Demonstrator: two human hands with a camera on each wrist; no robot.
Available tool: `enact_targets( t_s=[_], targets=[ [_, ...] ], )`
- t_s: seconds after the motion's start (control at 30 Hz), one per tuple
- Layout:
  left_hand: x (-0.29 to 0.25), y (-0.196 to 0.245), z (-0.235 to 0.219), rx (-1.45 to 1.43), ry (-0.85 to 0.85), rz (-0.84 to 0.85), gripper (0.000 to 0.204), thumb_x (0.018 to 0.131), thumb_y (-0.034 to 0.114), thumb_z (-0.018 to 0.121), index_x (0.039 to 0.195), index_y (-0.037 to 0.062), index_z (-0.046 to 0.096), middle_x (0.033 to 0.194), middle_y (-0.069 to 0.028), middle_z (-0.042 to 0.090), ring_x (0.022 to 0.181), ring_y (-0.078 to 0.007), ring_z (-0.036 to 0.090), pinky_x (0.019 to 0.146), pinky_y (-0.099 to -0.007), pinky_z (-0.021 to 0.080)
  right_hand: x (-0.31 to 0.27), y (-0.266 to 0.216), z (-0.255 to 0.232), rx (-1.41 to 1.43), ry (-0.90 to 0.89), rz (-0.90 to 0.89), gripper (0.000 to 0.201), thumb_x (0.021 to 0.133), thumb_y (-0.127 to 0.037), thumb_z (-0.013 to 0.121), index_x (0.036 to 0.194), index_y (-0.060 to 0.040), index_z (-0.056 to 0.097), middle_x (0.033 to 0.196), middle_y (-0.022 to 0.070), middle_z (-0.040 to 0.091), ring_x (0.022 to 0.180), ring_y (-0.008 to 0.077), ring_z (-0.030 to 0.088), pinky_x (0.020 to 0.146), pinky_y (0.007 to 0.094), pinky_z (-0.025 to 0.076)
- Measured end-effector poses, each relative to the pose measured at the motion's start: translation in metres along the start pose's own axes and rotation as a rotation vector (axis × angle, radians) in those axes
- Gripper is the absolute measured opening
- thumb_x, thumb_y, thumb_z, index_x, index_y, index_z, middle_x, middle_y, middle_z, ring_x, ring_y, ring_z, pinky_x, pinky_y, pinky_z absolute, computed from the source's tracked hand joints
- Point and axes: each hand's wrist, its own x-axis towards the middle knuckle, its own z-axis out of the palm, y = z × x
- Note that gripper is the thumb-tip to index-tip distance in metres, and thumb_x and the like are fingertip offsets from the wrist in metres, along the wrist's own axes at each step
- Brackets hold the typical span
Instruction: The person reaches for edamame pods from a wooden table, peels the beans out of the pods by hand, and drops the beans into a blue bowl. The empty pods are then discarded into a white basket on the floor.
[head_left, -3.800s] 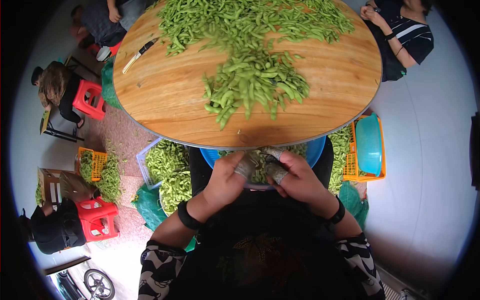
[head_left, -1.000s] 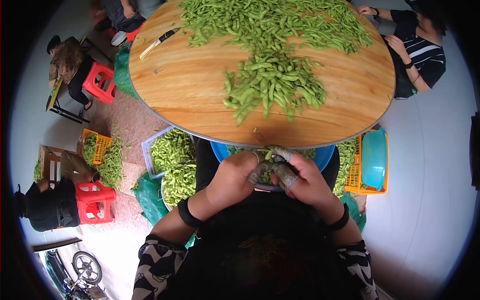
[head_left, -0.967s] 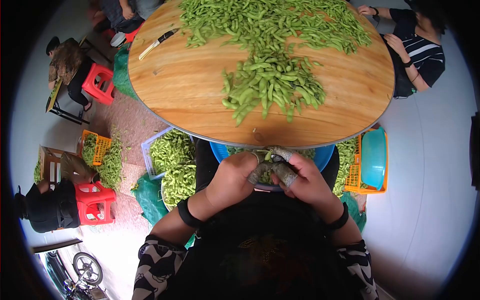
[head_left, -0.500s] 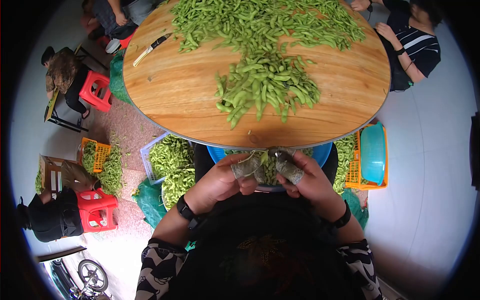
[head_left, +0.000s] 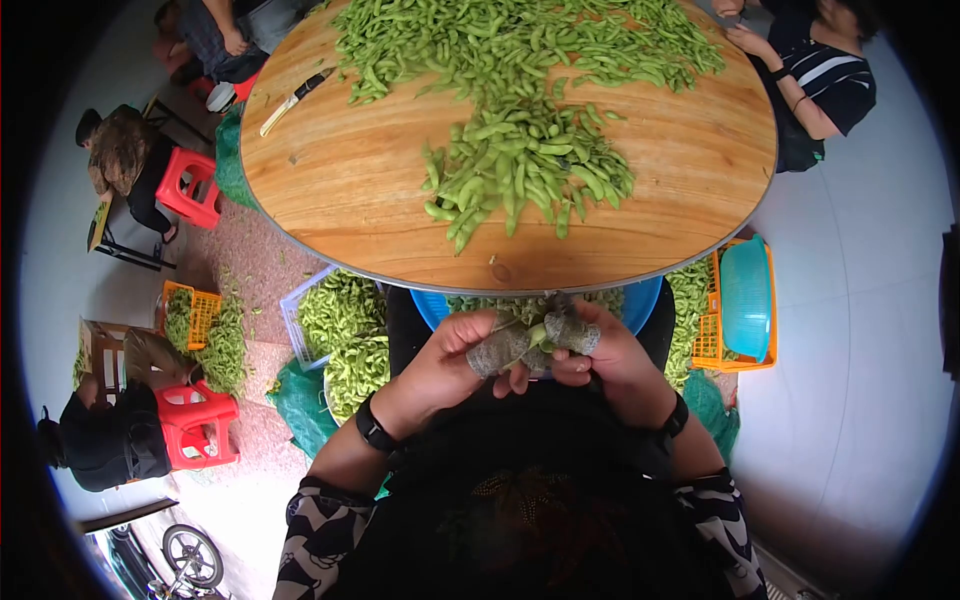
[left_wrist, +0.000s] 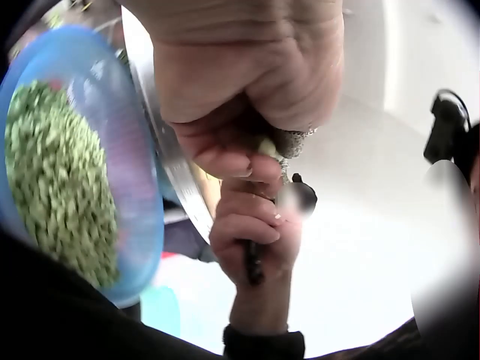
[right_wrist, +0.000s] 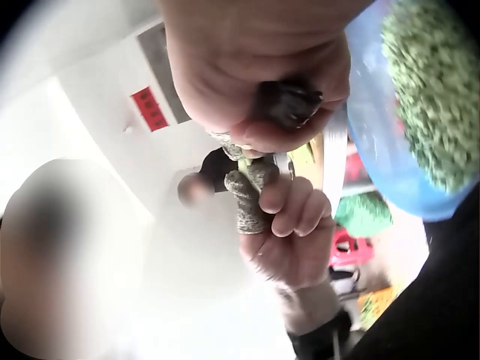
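Note:
In the head view both hands meet below the table edge, with tape or cloth wrapped on several fingers. The left hand point(head_left: 448, 360) pinches a green pod point(head_left: 537, 335) between thumb and finger. From the other side, the curled right hand point(head_left: 612, 352) grips the pod's other end with its wrapped fingertips. A small dark object point(right_wrist: 289, 103) lies in the right palm in the right wrist view; what it is, I cannot tell. Behind the hands is a blue basin point(left_wrist: 135, 247), holding many green pieces point(left_wrist: 60, 180), seen from the side in the left wrist view.
A round wooden table point(head_left: 340, 200) bears heaped pods point(head_left: 530, 165) and a knife point(head_left: 296, 102). Pod-filled crates stand at both sides, one under a teal basin point(head_left: 746, 300). Red stools point(head_left: 190, 188) and several people are around.
The hands have come closer together, and the right fingertips now meet the left ones at a pod. Half a second ago a gap separated them, with a thin stem by the left hand.

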Motion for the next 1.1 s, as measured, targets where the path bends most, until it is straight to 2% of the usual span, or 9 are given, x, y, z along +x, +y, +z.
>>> enact_targets(
  t_s=[0.1, 0.17, 0.3, 0.4, 0.6, 0.63, 0.7, 1.0, 1.1],
  targets=[
    [0.002, -0.006, -0.007, 0.04, 0.043, -0.012, 0.014, 0.094, 0.003, 0.051, 0.088, 0.0033, 0.063, 0.073, -0.0033, 0.064, 0.064, -0.0097, 0.061, 0.056, -0.0203, 0.046, 0.005, 0.012, -0.011, 0.057, -0.031, 0.054, 0.011, 0.09, -0.014, 0.064, 0.094, -0.0041, 0.061, 0.073, 0.0032, 0.059, 0.057, 0.0117, 0.054, 0.05, 0.0258, 0.042],
    [0.002, -0.01, -0.009, 0.187, 0.104, 0.021, 0.013, 0.094, 0.003, 0.052, 0.086, 0.0027, 0.063, 0.073, -0.0033, 0.064, 0.063, -0.0105, 0.061, 0.055, -0.0213, 0.046, 0.012, 0.019, -0.007, -1.116, 0.479, -0.828, 0.017, 0.087, -0.014, 0.066, 0.096, -0.001, 0.06, 0.074, 0.0093, 0.061, 0.061, 0.0208, 0.06, 0.057, 0.0307, 0.048],
    [0.003, -0.011, -0.001, 0.599, 0.178, 0.22, 0.01, 0.091, 0.001, 0.055, 0.081, 0.0009, 0.059, 0.069, -0.0028, 0.062, 0.061, -0.0106, 0.061, 0.055, -0.0251, 0.047, 0.007, 0.022, 0.002, -1.21, 0.3, -0.916, 0.016, 0.086, -0.011, 0.066, 0.094, 0.001, 0.059, 0.072, 0.0103, 0.061, 0.061, 0.0212, 0.061, 0.058, 0.0311, 0.049],
    [0.003, -0.009, 0.001, 0.629, 0.083, 0.277, 0.01, 0.09, 0.002, 0.055, 0.081, 0.0012, 0.059, 0.068, -0.0021, 0.061, 0.06, -0.0099, 0.059, 0.054, -0.0252, 0.047, -0.005, 0.019, 0.002, -0.73, 0.266, -0.237, 0.013, 0.087, -0.011, 0.064, 0.092, 0.0003, 0.058, 0.068, 0.0077, 0.059, 0.058, 0.0138, 0.059, 0.053, 0.0284, 0.047],
    [0.001, -0.005, -0.003, 0.124, 0.015, 0.036, 0.015, 0.096, 0.009, 0.048, 0.088, 0.0047, 0.061, 0.068, -0.0012, 0.06, 0.056, -0.008, 0.054, 0.052, -0.0204, 0.042, -0.004, -0.003, 0.008, -0.199, 0.116, 0.017, 0.015, 0.086, -0.011, 0.066, 0.09, 0.0004, 0.059, 0.07, 0.0074, 0.061, 0.059, 0.0106, 0.059, 0.053, 0.0285, 0.047],
    [0.001, -0.003, -0.004, 0.037, 0.069, 0.005, 0.017, 0.098, 0.011, 0.047, 0.09, 0.0054, 0.061, 0.069, -0.0012, 0.06, 0.055, -0.0075, 0.053, 0.051, -0.0193, 0.041, 0.0, 0.003, 0.001, -0.201, 0.115, 0.018, 0.015, 0.086, -0.011, 0.066, 0.09, 0.0004, 0.059, 0.07, 0.0074, 0.061, 0.059, 0.0106, 0.059, 0.053, 0.0285, 0.047],
    [-0.006, -0.007, -0.017, 0.083, 0.143, 0.101, 0.017, 0.098, 0.012, 0.047, 0.091, 0.0049, 0.06, 0.069, -0.0014, 0.06, 0.055, -0.0076, 0.053, 0.051, -0.0195, 0.042, 0.012, 0.017, -0.019, -1.057, 0.291, -0.722, 0.021, 0.084, -0.015, 0.07, 0.093, 0.0013, 0.061, 0.074, 0.0117, 0.064, 0.063, 0.0193, 0.064, 0.056, 0.033, 0.049],
    [-0.098, -0.017, -0.148, 0.679, 0.941, 0.255, 0.019, 0.092, 0.011, 0.06, 0.109, 0.0034, 0.058, 0.088, -0.0065, 0.065, 0.061, -0.0128, 0.06, 0.052, -0.0236, 0.046, 0.05, -0.02, -0.016, -1.701, 0.759, -0.766, 0.03, 0.077, -0.015, 0.074, 0.1, 0.0002, 0.06, 0.088, 0.0173, 0.066, 0.077, 0.0332, 0.065, 0.066, 0.0395, 0.053],
    [-0.1, 0.005, -0.144, 1.352, 1.122, -0.121, 0.028, 0.09, 0.017, 0.064, 0.114, 0.0041, 0.058, 0.089, -0.0113, 0.067, 0.071, -0.0263, 0.065, 0.063, -0.0333, 0.051, 0.063, -0.019, -0.015, -1.768, 0.825, -0.608, 0.028, 0.075, -0.014, 0.072, 0.096, 0.0003, 0.06, 0.083, 0.0189, 0.063, 0.075, 0.0377, 0.063, 0.065, 0.0441, 0.051]
  ],
)
